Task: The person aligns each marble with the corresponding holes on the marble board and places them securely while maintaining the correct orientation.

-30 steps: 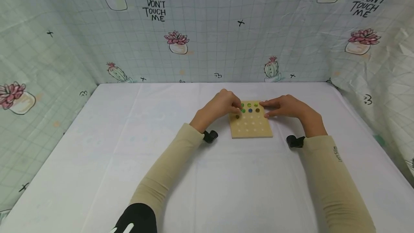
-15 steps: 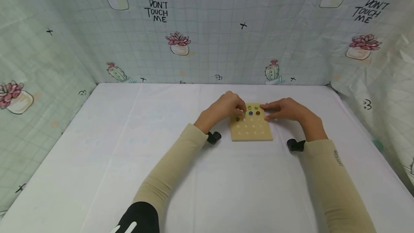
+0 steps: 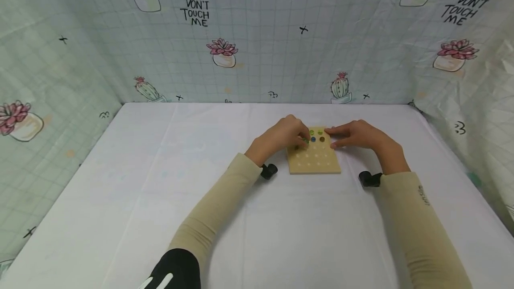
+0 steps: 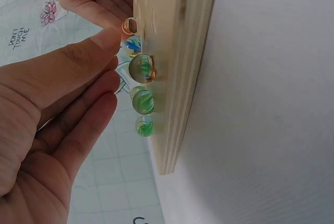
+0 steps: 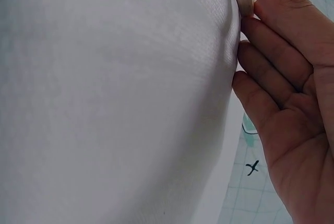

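A pale wooden board [image 3: 313,166] with rows of small hollows lies on the white table. Glass marbles sit in its hollows, among them a blue marble [image 3: 313,139], a brown one [image 3: 322,139] and several green ones. My left hand [image 3: 283,135] is over the board's left part, thumb and fingertips close together beside the blue marble [image 4: 133,45]; I cannot tell whether a marble is between them. Below the thumb, an amber-edged marble [image 4: 142,68] and green marbles [image 4: 143,101] show uncovered. My right hand [image 3: 357,135] touches the board's right edge with extended index finger and thumb.
A white cloth covers the table [image 3: 160,182], with the board toward its far side. A patterned curtain [image 3: 257,35] closes off the back and both sides. Black wrist cameras [image 3: 269,171] are strapped at both cuffs.
My left hand has moved a little to the right across the board, covering more of the left marbles. My right hand stays at the board's right edge.
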Available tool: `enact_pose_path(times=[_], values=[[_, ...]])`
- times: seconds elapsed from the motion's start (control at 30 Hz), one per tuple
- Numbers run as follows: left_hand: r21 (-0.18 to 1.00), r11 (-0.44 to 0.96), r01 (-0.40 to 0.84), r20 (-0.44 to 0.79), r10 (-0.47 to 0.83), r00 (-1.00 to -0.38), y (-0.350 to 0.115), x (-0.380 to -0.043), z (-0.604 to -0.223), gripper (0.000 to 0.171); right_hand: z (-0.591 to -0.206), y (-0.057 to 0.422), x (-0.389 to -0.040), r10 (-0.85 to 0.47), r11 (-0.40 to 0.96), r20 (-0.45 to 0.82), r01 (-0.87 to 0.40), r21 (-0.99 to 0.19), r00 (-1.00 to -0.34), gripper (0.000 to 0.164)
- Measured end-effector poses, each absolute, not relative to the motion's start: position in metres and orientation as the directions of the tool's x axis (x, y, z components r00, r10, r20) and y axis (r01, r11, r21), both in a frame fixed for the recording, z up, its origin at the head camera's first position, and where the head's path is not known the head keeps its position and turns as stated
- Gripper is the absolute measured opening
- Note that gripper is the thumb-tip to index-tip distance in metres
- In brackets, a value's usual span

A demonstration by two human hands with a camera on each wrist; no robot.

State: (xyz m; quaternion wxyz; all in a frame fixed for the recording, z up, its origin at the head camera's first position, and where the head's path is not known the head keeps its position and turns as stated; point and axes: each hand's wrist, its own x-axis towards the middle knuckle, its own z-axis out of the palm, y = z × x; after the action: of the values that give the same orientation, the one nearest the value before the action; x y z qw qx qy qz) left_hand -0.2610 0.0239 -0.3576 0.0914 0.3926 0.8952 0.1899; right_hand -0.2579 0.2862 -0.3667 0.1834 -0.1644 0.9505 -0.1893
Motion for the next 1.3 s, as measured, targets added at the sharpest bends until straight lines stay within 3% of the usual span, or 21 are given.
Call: enact_pose_path(times=[1.3], values=[[0.333, 0.712, 0.618, -0.002, 0.656, -0.755, 0.033, -0.241, -0.355, 0.02, -0.362, 0.285, -0.255, -0.401, 0.864, -0.268, -0.265, -0.427, -0.876, 0.068]])
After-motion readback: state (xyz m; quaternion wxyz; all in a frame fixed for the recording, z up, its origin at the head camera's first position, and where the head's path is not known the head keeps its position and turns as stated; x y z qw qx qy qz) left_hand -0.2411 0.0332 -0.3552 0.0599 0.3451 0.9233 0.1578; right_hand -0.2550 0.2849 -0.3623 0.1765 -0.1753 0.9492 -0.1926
